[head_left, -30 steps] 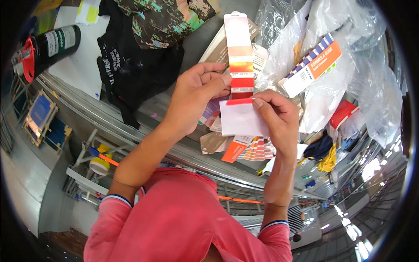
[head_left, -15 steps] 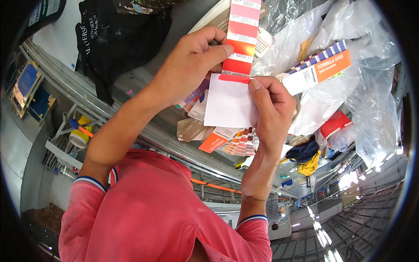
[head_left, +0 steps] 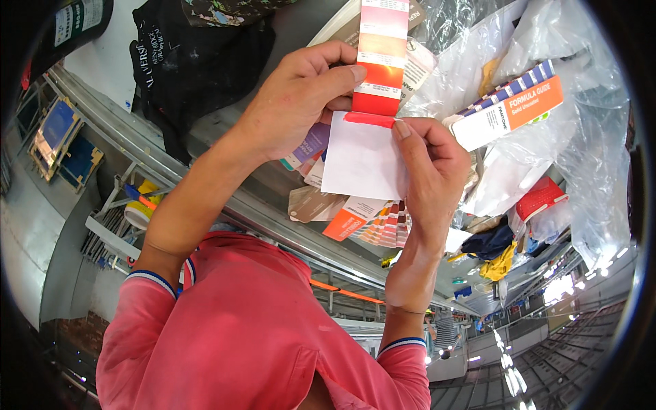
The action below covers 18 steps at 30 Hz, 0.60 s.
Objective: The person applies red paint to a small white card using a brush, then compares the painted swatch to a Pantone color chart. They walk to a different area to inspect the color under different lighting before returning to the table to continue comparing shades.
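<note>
Between thumb and fingers my left hand [head_left: 311, 89] pinches a colour swatch strip [head_left: 384, 41], its bands running from pale pink through orange to red. My right hand [head_left: 434, 160] grips the right edge of a small white paper [head_left: 363, 158]. A red paint smear [head_left: 369, 119] runs along the paper's top edge, right against the red end of the strip. Beneath the paper lie fanned swatch books, one with an orange and white cover [head_left: 352, 217] and one with a brown cover [head_left: 316, 205]. The fingertips behind the strip and paper are partly hidden.
Another swatch book [head_left: 509, 113] lies right of my hands on crumpled clear plastic [head_left: 581, 150]. A black printed cloth [head_left: 198, 75] and a dark tub [head_left: 78, 24] are at the upper left. A metal table edge [head_left: 147, 154] crosses below my arms. Yellow and navy cloths [head_left: 495, 256] lie lower right.
The whole scene has shifted slightly right in the view. Both hands keep their holds. The strip looks tilted differently, with its glare changed, and the paper still meets its red end.
</note>
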Tool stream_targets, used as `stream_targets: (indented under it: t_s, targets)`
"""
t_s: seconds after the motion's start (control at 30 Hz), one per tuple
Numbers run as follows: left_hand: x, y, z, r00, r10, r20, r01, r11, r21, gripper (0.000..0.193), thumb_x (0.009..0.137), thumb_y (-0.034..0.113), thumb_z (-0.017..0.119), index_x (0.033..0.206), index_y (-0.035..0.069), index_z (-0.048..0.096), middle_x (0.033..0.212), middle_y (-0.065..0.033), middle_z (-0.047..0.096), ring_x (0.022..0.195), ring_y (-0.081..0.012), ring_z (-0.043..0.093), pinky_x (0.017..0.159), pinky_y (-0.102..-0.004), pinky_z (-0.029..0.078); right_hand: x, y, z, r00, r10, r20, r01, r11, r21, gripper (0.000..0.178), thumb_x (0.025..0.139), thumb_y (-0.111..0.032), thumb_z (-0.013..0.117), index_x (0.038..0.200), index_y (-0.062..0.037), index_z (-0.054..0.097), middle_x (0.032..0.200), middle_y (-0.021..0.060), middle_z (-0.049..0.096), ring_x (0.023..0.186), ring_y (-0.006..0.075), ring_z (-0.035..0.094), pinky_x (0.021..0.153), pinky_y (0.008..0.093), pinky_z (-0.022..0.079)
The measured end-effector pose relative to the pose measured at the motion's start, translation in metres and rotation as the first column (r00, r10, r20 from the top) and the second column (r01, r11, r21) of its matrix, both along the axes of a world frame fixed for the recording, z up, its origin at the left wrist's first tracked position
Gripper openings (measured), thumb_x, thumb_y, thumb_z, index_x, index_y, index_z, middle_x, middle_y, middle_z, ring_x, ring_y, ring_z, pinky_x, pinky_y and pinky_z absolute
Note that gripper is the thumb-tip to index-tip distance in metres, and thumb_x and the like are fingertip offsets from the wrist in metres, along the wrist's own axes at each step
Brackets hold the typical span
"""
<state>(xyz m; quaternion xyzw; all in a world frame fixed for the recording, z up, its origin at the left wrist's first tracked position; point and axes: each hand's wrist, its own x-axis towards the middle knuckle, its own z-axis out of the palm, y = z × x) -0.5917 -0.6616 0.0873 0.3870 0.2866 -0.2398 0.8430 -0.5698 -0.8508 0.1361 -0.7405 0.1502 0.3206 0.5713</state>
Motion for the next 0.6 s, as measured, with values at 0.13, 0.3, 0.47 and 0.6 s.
stream_targets:
  t_s: [0.13, 0.3, 0.47, 0.6]
  targets:
    - [0.0, 0.003, -0.002, 1.0, -0.001, -0.023, 0.001, 1.0, 0.016, 0.017, 0.099, 0.012, 0.054, 0.11, 0.001, 0.058, 0.098, -0.0058, 0.067, 0.086, -0.009, 0.066, 0.075, -0.0219, 0.054, 0.0, 0.004, -0.003, 1.0, -0.003, 0.006, 0.002, 1.0, 0.011, 0.012, 0.092, -0.007, 0.066, 0.094, 0.005, 0.069, 0.074, -0.0025, 0.063, 0.067, 0.0011, 0.049, 0.059, 0.0174, 0.039]
    - [0.006, 0.003, 0.001, 1.0, 0.001, -0.022, -0.002, 1.0, -0.018, 0.016, 0.099, 0.011, 0.053, 0.11, 0.001, 0.057, 0.098, -0.0074, 0.067, 0.085, -0.0113, 0.068, 0.074, -0.0243, 0.056, 0.003, -0.003, -0.004, 1.0, 0.0, -0.002, 0.0, 1.0, 0.018, 0.011, 0.091, -0.007, 0.066, 0.095, 0.0033, 0.069, 0.073, -0.0038, 0.062, 0.067, 0.001, 0.049, 0.059, 0.0181, 0.04]
    - [0.023, 0.0, 0.015, 0.99, 0.046, -0.133, -0.053, 0.998, -0.047, 0.015, 0.096, 0.008, 0.056, 0.11, 0.003, 0.052, 0.086, -0.0019, 0.063, 0.063, -0.0047, 0.054, 0.059, -0.0206, 0.047, 0.021, -0.008, -0.005, 0.992, 0.114, -0.056, -0.11, 0.991, 0.072, 0.017, 0.093, -0.014, 0.064, 0.095, 0.0022, 0.069, 0.072, -0.0009, 0.063, 0.067, 0.0027, 0.052, 0.057, 0.0216, 0.042]
    - [0.021, 0.01, 0.008, 0.994, -0.114, -0.002, 0.113, 0.989, -0.092, 0.029, 0.097, 0.002, 0.049, 0.126, 0.001, 0.045, 0.108, -0.0124, 0.064, 0.092, -0.0166, 0.066, 0.079, -0.032, 0.055, 0.024, -0.016, -0.004, 0.955, 0.261, 0.144, -0.27, 0.962, 0.044, 0.017, 0.091, -0.013, 0.062, 0.098, 0.0015, 0.067, 0.071, 0.0089, 0.065, 0.063, 0.0136, 0.058, 0.06, 0.0292, 0.046]
